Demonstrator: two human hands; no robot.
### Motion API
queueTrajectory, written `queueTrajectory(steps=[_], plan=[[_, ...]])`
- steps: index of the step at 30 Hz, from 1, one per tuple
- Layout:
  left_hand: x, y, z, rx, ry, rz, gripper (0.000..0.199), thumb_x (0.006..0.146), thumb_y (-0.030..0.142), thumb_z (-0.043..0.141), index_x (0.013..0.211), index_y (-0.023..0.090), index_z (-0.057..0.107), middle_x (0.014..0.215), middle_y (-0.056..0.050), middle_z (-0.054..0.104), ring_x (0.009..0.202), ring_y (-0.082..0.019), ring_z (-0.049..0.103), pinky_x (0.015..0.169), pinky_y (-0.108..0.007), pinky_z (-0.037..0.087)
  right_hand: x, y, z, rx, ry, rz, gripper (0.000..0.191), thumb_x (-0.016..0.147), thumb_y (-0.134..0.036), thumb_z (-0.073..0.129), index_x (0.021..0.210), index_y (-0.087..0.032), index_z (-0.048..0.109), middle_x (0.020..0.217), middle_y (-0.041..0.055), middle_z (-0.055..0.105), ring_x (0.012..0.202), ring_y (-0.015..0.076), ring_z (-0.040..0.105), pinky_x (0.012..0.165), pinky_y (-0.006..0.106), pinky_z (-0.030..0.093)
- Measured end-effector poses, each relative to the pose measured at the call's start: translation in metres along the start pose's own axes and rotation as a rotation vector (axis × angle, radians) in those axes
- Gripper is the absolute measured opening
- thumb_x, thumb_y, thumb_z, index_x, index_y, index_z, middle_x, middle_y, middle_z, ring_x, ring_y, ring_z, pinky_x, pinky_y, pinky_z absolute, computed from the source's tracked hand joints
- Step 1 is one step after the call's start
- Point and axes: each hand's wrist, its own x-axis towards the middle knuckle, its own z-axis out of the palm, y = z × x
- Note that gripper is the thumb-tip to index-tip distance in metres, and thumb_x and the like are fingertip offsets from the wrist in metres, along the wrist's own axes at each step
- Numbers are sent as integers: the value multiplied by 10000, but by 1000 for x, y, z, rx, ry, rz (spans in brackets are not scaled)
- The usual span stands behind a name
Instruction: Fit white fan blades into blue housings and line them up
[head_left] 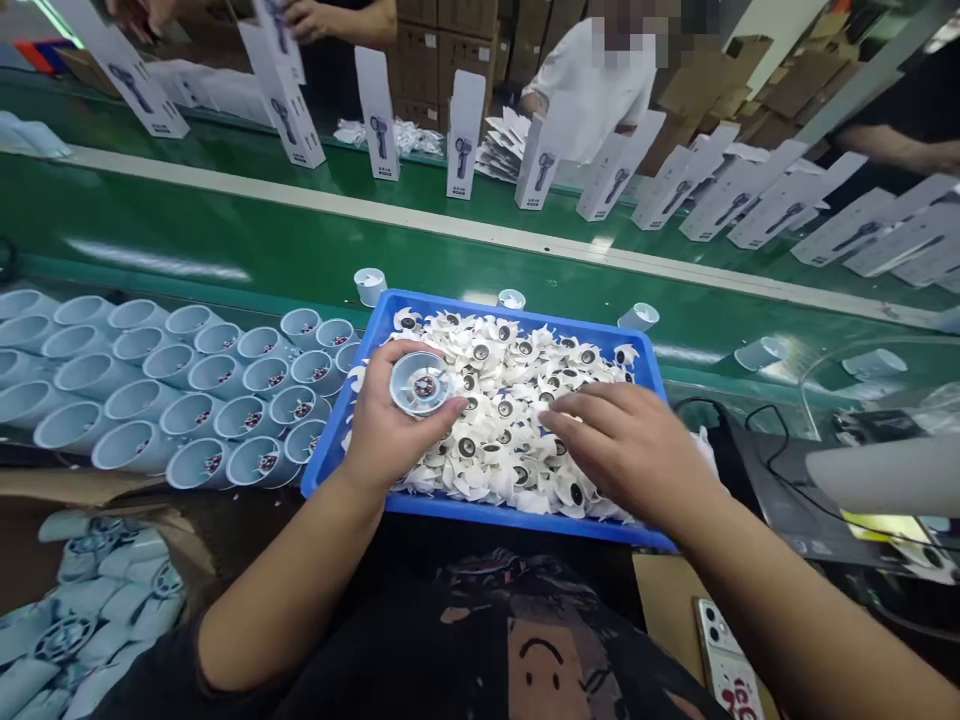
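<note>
My left hand [386, 430] grips a pale blue round fan housing [420, 384], its open end facing me, over the left part of a blue tray [334, 440]. The tray is heaped with several white fan impellers [510, 400]. My right hand [630, 445] lies palm down on the heap at the tray's right side, fingertips touching the impellers; whether it has one pinched I cannot tell.
Rows of pale blue housings [187, 385] lie stacked left of the tray. A green conveyor [225, 240] carries single housings and upright white product boxes [379, 115]. Other people stand across the belt. A phone [724, 660] lies at lower right, cables and a device at right.
</note>
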Motion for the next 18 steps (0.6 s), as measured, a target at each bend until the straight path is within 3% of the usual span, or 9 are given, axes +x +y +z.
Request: queueTrajectory(steps=[3,4,6,11,15,18], plan=[[-5,-2,-1,35,-33,-75,498,722,308,780,1126,243,497,1127,-49,631,962,-209,654,849,-371,539,33,3,16,-141,-260,-21,85,947,-79,652,1011,-134,663,1012,49,627,941,200,609,896,397,535],[-6,-2,-1,53,-30,-95,517,722,301,769,1150,243,485,1174,-64,616,1015,-227,645,889,-396,532,42,3,22,-183,-313,-1,30,951,-95,660,961,-124,657,954,41,622,870,181,611,849,367,546],[-9,-3,-2,98,-35,-126,553,735,262,733,1209,244,451,1270,-97,577,1136,-260,609,966,-440,507,54,2,32,-233,-358,54,94,985,-186,658,927,-115,638,905,34,608,797,159,604,785,330,555],[-9,1,-3,185,-187,-133,521,794,267,703,1253,233,459,1290,-123,587,1216,-284,577,1001,-476,498,64,-2,37,-130,-289,165,274,1025,-389,623,966,-121,621,892,42,601,771,152,597,733,304,554],[-7,5,-5,220,-262,-2,544,745,357,803,1208,247,540,1271,-100,623,1232,-302,570,1037,-508,465,57,4,9,111,-188,222,287,1011,-398,625,917,-127,608,804,22,579,676,133,566,641,264,531],[-6,7,-2,275,-331,84,493,756,285,756,1204,243,555,1250,-91,659,1203,-301,597,1027,-509,459,46,-5,-5,384,-94,163,220,1040,-349,530,1066,-135,578,856,33,613,696,138,605,606,241,537]])
